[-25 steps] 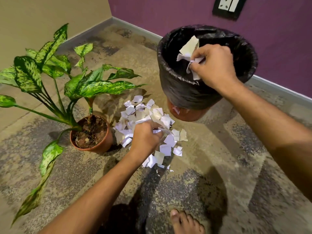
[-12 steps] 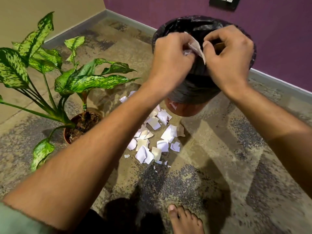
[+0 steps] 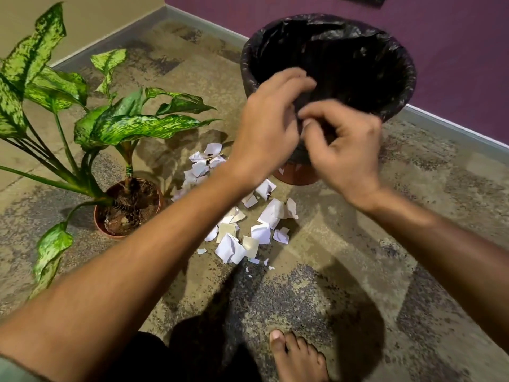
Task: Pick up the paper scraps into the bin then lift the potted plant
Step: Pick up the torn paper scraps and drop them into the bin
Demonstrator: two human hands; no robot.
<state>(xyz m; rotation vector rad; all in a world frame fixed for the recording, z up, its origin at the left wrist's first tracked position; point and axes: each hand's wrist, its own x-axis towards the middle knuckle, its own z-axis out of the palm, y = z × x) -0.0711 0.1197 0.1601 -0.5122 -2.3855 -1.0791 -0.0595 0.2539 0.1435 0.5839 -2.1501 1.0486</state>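
A bare foot (image 3: 296,357) stood nearest on the floor (image 3: 358,271). Paper scraps (image 3: 245,227) lay between the potted plant (image 3: 128,208) and the bin (image 3: 327,70). Left hand (image 3: 268,128) and right hand (image 3: 344,144) hovered together at the bin's near rim, blurred; fingers loosely curled, no paper visible in either.

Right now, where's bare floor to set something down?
Free: mottled carpet right of the white paper scraps, out to the purple wall; also the corner behind the terracotta potted plant. Crowded: between plant, scraps and black-lined bin.
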